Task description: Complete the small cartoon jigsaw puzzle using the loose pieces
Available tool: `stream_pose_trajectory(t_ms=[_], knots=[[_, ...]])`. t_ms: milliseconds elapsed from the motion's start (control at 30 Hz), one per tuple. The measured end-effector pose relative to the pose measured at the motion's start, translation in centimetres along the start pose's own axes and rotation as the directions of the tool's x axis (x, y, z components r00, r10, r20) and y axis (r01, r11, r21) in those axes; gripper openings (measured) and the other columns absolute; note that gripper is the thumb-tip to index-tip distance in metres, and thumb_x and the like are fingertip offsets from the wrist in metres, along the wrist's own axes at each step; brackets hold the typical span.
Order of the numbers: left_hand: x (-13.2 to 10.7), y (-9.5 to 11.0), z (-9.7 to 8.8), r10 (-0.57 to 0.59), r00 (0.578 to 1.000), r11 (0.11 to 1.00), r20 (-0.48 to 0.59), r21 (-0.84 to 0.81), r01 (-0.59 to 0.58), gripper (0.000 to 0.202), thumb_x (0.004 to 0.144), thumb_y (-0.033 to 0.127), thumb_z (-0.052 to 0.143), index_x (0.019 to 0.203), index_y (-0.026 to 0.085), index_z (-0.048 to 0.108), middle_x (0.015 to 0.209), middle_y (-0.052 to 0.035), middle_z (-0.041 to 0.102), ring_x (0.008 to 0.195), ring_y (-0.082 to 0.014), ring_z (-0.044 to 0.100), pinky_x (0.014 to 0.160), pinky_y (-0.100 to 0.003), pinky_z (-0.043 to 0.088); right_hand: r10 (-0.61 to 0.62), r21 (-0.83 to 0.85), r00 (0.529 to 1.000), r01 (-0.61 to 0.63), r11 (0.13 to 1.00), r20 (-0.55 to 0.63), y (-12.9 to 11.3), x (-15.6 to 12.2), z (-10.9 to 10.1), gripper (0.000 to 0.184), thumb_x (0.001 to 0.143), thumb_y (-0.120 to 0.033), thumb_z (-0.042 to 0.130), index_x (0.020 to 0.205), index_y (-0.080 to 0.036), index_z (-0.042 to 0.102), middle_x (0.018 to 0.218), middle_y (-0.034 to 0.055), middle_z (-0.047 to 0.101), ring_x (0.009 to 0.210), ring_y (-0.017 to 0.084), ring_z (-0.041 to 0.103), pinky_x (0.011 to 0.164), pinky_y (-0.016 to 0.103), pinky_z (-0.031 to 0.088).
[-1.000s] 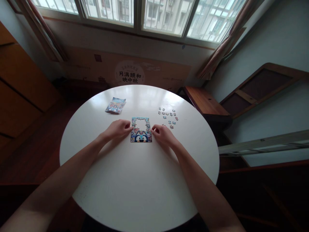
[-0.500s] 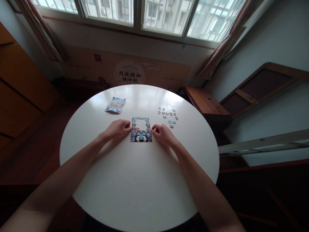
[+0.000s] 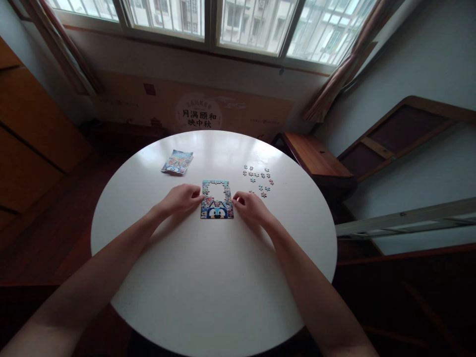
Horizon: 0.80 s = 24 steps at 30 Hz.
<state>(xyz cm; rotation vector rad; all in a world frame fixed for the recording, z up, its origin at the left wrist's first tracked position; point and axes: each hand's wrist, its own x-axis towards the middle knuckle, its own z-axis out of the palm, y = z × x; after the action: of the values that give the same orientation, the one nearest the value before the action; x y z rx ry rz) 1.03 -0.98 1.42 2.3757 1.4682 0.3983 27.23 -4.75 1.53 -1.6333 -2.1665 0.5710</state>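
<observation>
A partly assembled jigsaw puzzle (image 3: 217, 212) lies flat on the white round table (image 3: 211, 282), with a bluish cartoon face along its near side and a white gap in its upper middle. My left hand (image 3: 185, 196) is closed, its fingertips against the puzzle's left edge. At the opposite edge my right hand (image 3: 248, 204) is also closed, thumb and forefinger pinched at the border. Loose jigsaw pieces (image 3: 256, 174) are scattered beyond my right hand, and one is partly hidden behind it.
A colourful printed packet (image 3: 177, 162) lies at the back left of the table. To the right stands a wooden bench (image 3: 316, 156), near a leaning wooden frame (image 3: 401, 131). A large printed cardboard panel (image 3: 238, 106) is beneath the window.
Nearly nothing differs; the whole view has shifted very slightly. Both hands keep their places at the puzzle's sides.
</observation>
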Motion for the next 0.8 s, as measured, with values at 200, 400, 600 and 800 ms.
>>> stream_pose_trajectory(t_ms=[200,400,600,800], knots=[[0.02,0.1,-0.07,-0.019,1.0,1.0,0.013,0.007,0.019,0.037,0.085,0.048,0.049,0.061,0.02,0.05,0.062,-0.0009,0.057,0.056,-0.0139,0.045,0.055,-0.028,0.024,0.0,0.001,1.0,0.0,1.0,0.001,0.05,0.0,0.04,0.02,0.091,-0.032,0.054,0.088,-0.02,0.069,0.079,0.0031,0.071,0.067,0.014,0.058,0.061,0.024,0.034],[0.0,0.01,-0.01,-0.006,1.0,1.0,0.006,0.0,0.006,0.037,0.085,0.049,0.049,0.061,0.02,0.049,0.061,-0.0009,0.056,0.056,-0.0138,0.045,0.055,-0.028,0.023,-0.01,0.001,1.0,0.01,1.0,-0.004,0.11,-0.01,0.07,0.019,0.091,-0.031,0.054,0.088,-0.02,0.069,0.079,0.0031,0.071,0.067,0.014,0.058,0.061,0.025,0.034],[-0.06,0.24,-0.21,-0.016,1.0,1.0,0.018,-0.018,0.016,0.038,0.085,0.049,0.049,0.061,0.02,0.049,0.06,-0.0011,0.056,0.055,-0.0137,0.043,0.056,-0.028,0.023,0.001,0.005,1.0,-0.001,1.0,0.002,-0.1,-0.09,-0.16,0.017,0.091,-0.03,0.055,0.087,-0.02,0.069,0.079,0.0035,0.071,0.067,0.014,0.059,0.061,0.024,0.035],[0.07,0.03,-0.11,-0.024,0.999,1.0,0.036,0.004,0.024,0.037,0.085,0.049,0.049,0.062,0.02,0.047,0.063,-0.0007,0.056,0.057,-0.0135,0.044,0.056,-0.028,0.023,0.0,0.127,0.999,0.006,0.992,-0.047,0.11,0.3,0.24,0.015,0.089,-0.028,0.057,0.086,-0.019,0.07,0.079,0.0037,0.071,0.067,0.014,0.061,0.062,0.024,0.041]])
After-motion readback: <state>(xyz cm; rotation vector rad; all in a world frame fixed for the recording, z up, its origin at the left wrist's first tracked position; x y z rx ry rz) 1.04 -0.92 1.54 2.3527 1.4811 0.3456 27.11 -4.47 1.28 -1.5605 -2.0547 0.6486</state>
